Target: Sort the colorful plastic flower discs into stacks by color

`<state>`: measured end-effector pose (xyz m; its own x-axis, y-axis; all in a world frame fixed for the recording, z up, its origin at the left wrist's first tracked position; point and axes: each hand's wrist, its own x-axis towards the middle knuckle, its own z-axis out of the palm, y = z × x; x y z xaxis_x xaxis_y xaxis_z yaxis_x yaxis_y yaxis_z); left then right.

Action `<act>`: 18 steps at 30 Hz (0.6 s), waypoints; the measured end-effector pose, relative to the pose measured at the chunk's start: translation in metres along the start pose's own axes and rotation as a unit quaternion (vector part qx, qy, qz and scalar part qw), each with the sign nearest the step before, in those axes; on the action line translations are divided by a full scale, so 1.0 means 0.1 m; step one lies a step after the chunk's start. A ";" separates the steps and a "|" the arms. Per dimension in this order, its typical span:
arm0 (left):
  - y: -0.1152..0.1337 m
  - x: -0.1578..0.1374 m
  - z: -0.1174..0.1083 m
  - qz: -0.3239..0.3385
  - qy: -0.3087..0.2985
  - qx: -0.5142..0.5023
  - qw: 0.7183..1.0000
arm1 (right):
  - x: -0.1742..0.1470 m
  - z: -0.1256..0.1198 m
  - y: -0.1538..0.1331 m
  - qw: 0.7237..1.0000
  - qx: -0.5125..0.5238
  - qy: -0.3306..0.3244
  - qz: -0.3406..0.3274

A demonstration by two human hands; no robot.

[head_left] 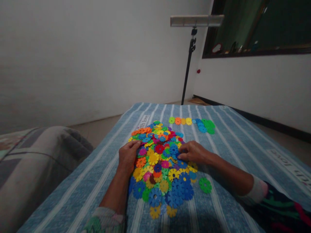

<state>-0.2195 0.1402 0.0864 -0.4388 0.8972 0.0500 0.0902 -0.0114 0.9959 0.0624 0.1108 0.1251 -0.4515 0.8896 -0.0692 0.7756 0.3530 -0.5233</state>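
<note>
A large loose heap of colourful plastic flower-shaped discs with notched edges lies on the striped cloth. My left hand rests at the heap's left edge, with thumb and fingertips drawn together over the discs; whatever is between them is too small to make out. At the right edge, my right hand touches the heap near some blue discs, its curved fingers slightly parted and no disc visibly held. A single green disc lies apart, below my right forearm.
Beyond the heap runs a row of discs sorted by colour, with an orange disc, blue discs and green discs. Blue striped cloth covers the table. A lamp stand rises behind it. Grey fabric bulges at left.
</note>
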 end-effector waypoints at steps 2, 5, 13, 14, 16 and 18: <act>0.00 0.01 0.00 -0.001 0.001 0.002 1.000 | 0.01 0.01 0.00 1.000 -0.004 0.008 0.008; 0.00 0.01 0.00 -0.011 0.003 -0.001 1.000 | 0.04 0.02 0.01 0.999 0.002 0.034 0.029; 0.03 -0.02 0.01 -0.009 0.004 0.003 1.000 | 0.19 0.05 -0.06 0.994 -0.080 0.067 0.044; 0.02 -0.02 0.01 -0.011 0.003 0.000 1.000 | 0.21 0.05 -0.06 0.993 -0.087 0.064 0.045; 0.01 -0.01 0.01 -0.014 0.000 -0.007 1.000 | 0.25 0.07 -0.06 0.994 -0.080 0.064 0.044; 0.00 0.00 0.01 -0.009 -0.004 -0.008 1.000 | 0.28 0.09 -0.04 0.995 -0.045 0.079 0.038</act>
<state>-0.2186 0.1402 0.0864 -0.4339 0.9004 0.0318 0.0683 -0.0023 0.9977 0.0427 0.1319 0.1170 -0.3196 0.9470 0.0330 0.8447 0.3006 -0.4429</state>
